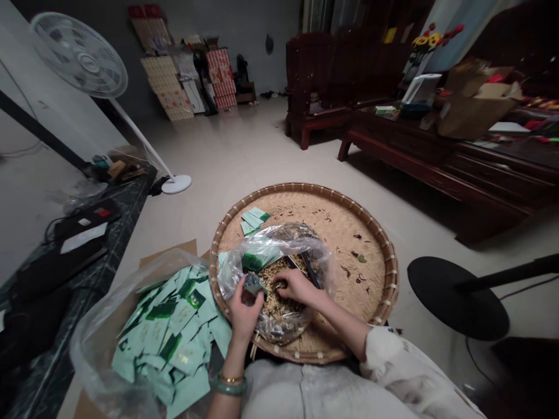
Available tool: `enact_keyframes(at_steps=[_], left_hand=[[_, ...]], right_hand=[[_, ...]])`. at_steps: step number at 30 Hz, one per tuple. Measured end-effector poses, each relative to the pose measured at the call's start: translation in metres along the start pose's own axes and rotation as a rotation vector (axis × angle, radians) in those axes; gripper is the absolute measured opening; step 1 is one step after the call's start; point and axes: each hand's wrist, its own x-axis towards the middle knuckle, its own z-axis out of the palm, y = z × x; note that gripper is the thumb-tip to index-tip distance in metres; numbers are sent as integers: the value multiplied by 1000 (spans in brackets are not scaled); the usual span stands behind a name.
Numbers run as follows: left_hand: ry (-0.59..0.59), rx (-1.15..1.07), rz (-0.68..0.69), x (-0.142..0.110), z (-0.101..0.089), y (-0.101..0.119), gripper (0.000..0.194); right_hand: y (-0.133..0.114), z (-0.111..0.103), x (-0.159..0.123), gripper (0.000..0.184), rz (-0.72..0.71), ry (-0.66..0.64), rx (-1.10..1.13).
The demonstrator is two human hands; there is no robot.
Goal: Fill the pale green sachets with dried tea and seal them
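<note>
My left hand (244, 311) grips a small green sachet (253, 284) between thumb and fingers, its mouth upward. Fingers curled together, my right hand (299, 286) reaches into a clear plastic bag (321, 256) over loose dried yellowish and dark bits (276, 302). Whatever its fingertips pinch is too small to make out. Inside the bag, flat green sachets (262, 257) lie at the back left, and a dark, narrow tool (310, 269) leans beside my right hand. The bag rests on a round woven bamboo tray (349, 233) before my lap.
To the left, a large plastic-lined box holds a heap of green sachets (174, 326). A few more sachets (254, 220) lie on the tray's far left. A white fan (177, 184) stands ahead left; a black round stand base (456, 297) is at right, below a dark wooden table (437, 157).
</note>
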Motion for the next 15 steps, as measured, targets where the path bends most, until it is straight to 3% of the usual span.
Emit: enact_keyframes(at_steps=[5, 9, 15], left_hand=[[-76, 220, 209, 0, 5, 10, 47], [-119, 366, 342, 1, 13, 22, 46], [-150, 387, 411, 0, 23, 24, 47]], right_hand=[[-7, -37, -10, 26, 76, 166, 194], [-28, -65, -17, 26, 34, 241, 238], [-60, -74, -21, 26, -144, 249, 125]])
